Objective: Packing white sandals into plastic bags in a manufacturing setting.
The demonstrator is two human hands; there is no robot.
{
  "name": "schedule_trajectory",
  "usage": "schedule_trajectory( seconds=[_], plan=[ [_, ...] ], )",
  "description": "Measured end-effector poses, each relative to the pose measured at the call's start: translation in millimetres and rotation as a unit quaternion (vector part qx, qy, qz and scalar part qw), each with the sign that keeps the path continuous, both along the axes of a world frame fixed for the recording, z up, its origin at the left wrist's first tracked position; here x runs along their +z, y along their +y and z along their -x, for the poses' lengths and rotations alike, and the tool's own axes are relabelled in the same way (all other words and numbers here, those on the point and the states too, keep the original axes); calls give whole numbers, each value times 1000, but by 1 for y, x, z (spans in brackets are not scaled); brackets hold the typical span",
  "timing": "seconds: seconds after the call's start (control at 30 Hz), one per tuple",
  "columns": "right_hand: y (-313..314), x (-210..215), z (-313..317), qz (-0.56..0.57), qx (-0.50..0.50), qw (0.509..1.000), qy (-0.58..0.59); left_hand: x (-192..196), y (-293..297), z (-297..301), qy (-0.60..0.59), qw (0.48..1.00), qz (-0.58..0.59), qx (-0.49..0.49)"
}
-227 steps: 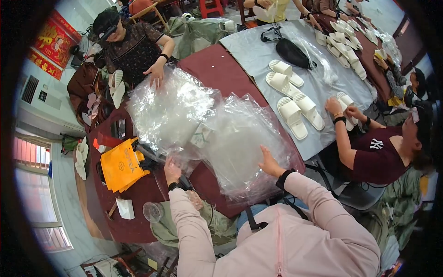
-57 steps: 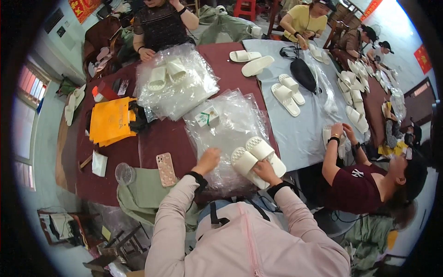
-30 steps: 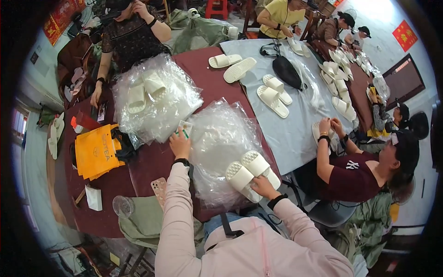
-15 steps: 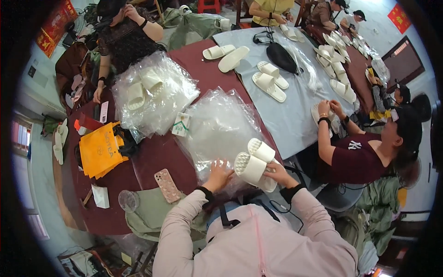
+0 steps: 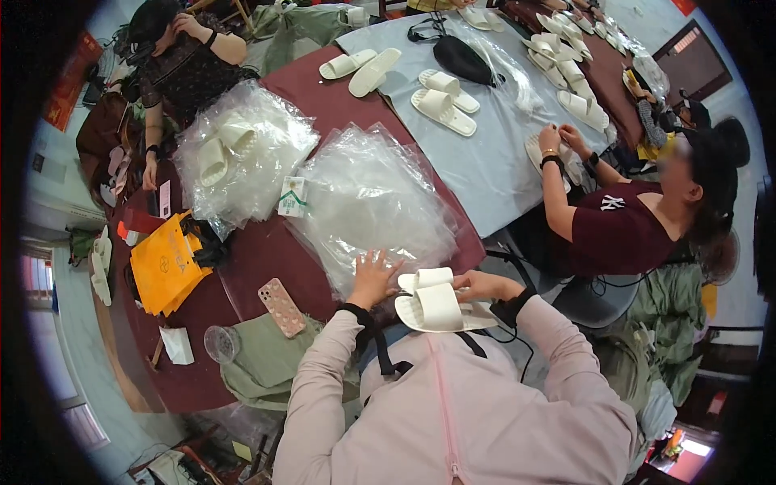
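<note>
A pair of white slide slippers [image 5: 437, 307] is in my right hand [image 5: 487, 286], close to my body at the table's near edge. Its fingers grip them from the right, and their soles are partly hidden. My left hand [image 5: 373, 279] lies with fingers spread on the near edge of a stack of clear plastic bags [image 5: 368, 202]. The slippers are just right of that hand. A white card with a green mark [image 5: 292, 197] rests on the stack's left edge. Farther left, another pair of white slippers [image 5: 225, 152] lies in or on more clear bags [image 5: 267, 174].
Left on the dark red table [image 5: 259, 250] are yellow bags [image 5: 168, 265], a phone [image 5: 281, 307], a clear cup [image 5: 221, 343] and a green cloth [image 5: 263, 368]. More white slippers [image 5: 443, 111] and a black pouch [image 5: 465, 61] lie on the grey cover. Co-workers sit right [image 5: 618, 214] and far left [image 5: 194, 77].
My right hand has drawn the slippers closer to my body and turned them more sideways. My left hand's fingers have spread on the bags. The whole view has shifted a little.
</note>
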State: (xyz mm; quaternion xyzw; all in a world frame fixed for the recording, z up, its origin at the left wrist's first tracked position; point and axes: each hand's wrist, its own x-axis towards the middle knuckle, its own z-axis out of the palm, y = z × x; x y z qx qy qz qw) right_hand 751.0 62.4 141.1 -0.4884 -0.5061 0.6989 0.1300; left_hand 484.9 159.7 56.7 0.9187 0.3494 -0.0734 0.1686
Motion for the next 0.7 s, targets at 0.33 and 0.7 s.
schedule_trajectory(
  seconds=[0.33,0.7],
  plan=[
    [7,-2,-8,-32,-9,999,5,-12,14,1,-65,992,46,94],
    [18,37,-53,-136,-47,990,1,39,49,-21,-347,878,269,193]
  ],
)
